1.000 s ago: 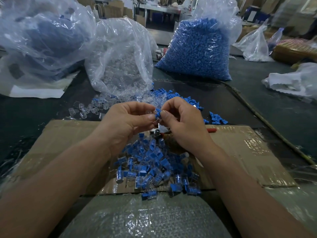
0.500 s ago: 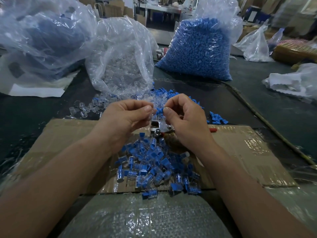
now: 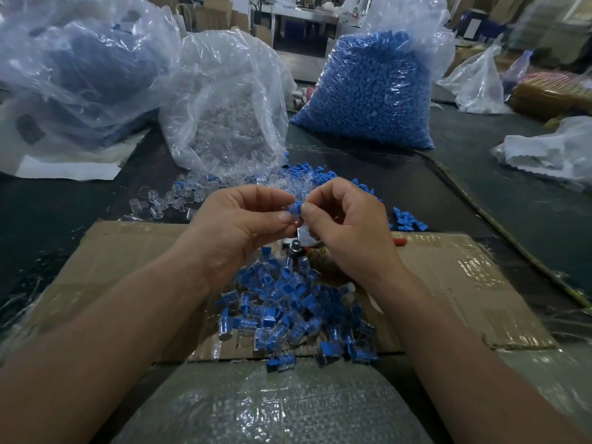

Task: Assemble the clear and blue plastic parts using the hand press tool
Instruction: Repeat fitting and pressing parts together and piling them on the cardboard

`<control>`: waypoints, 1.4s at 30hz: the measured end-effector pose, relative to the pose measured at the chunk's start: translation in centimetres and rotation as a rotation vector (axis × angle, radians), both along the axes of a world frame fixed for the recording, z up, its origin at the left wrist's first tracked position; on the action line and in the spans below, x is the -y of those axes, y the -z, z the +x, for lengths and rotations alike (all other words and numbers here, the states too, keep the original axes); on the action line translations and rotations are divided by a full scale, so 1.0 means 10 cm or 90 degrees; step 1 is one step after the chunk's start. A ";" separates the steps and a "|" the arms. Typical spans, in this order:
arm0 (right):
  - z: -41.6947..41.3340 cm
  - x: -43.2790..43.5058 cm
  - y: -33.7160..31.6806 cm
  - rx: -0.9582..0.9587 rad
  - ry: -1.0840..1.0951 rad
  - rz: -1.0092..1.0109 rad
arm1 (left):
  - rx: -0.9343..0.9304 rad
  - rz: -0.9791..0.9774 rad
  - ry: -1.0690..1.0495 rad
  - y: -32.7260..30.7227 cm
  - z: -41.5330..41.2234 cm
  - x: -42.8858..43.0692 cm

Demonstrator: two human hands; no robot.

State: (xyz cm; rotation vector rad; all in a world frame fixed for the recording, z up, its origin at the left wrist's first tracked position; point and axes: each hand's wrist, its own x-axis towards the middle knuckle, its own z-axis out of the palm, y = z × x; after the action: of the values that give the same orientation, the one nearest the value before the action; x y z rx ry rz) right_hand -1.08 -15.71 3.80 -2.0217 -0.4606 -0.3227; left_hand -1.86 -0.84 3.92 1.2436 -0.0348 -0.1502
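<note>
The person is fitting one pair together by hand, the step that seems to come before pressing. The left hand (image 3: pixel 243 219) is pinching a clear part (image 3: pixel 296 222) between thumb and fingers, and the right hand (image 3: pixel 346 225) is pinching a blue part (image 3: pixel 295 207) and working it into the clear one; both hands are closed on these pieces, held in the air above the far edge of the cardboard sheet (image 3: pixel 448 277) lying on the counter (image 3: pixel 512 193). Just beneath the fingertips, a metal bit of what looks like the hand press tool (image 3: pixel 302 237) is showing, mostly hidden by the hands.

Next, the joined pair probably needs seating squarely in the tool, so the blue part has to go in straight first.

A pile of finished pieces (image 3: pixel 288 302) is lying on the cardboard toward its near edge, and loose parts (image 3: pixel 198 193) are spilling from the bags at the counter's far side.

Compared with a second ago, the hands are sitting slightly higher and farther from the body, uncovering more of the tool; the piles are unchanged.
</note>
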 end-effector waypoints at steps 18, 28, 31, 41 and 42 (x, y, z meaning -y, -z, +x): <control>-0.01 0.06 -0.06 -0.089 -0.076 0.063 | 0.067 0.038 0.024 0.00 0.00 0.00; -0.01 0.01 -0.03 -0.025 -0.138 0.079 | 0.038 0.016 -0.005 -0.01 0.00 -0.01; 0.00 0.05 -0.01 -0.018 -0.168 0.074 | 0.019 -0.005 -0.006 -0.02 0.01 -0.03; 0.04 0.08 0.04 0.110 -0.124 0.067 | 0.002 0.030 0.028 -0.05 0.00 -0.05; 0.04 0.08 0.04 0.107 -0.124 0.070 | 0.001 0.029 0.032 -0.05 0.00 -0.05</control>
State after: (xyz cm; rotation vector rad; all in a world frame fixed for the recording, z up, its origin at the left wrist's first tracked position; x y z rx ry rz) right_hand -0.68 -16.50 3.40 -1.8345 -0.7234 -0.3909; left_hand -1.82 -0.33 4.42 1.2885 -0.0638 -0.1939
